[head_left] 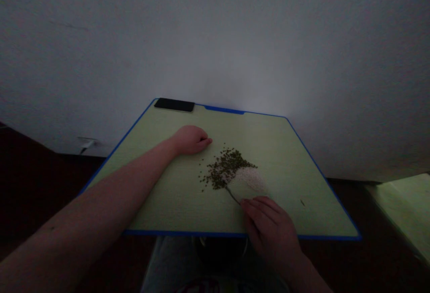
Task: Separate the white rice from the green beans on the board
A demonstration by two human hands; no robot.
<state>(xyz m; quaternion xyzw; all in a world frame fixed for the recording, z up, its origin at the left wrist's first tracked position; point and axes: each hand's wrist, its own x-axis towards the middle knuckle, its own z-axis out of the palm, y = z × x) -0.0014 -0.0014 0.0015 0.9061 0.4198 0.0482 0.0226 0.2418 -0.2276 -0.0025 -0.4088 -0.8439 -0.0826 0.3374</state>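
A scattered heap of small dark green grains, probably mung beans (pixel 225 170), lies in the middle of the pale green desk (pixel 285 158). It partly borders a low pile of fine white grains (pixel 249 178). My right hand (pixel 268 226) is at the near edge, with its fingers closed on a thin dark stick (pixel 233 195) whose tip reaches the green grains. My left hand (pixel 190 140) rests curled on the desktop, holding nothing, just beyond the heap's upper left side.
A black phone (pixel 174 105) lies at the far edge of the desk, which has a blue rim and stands against a white wall (pixel 215 28). A dark speck (pixel 302 202) lies on the desk to the right. Another green surface (pixel 403 208) shows at far right, and my legs (pixel 174 261) below.
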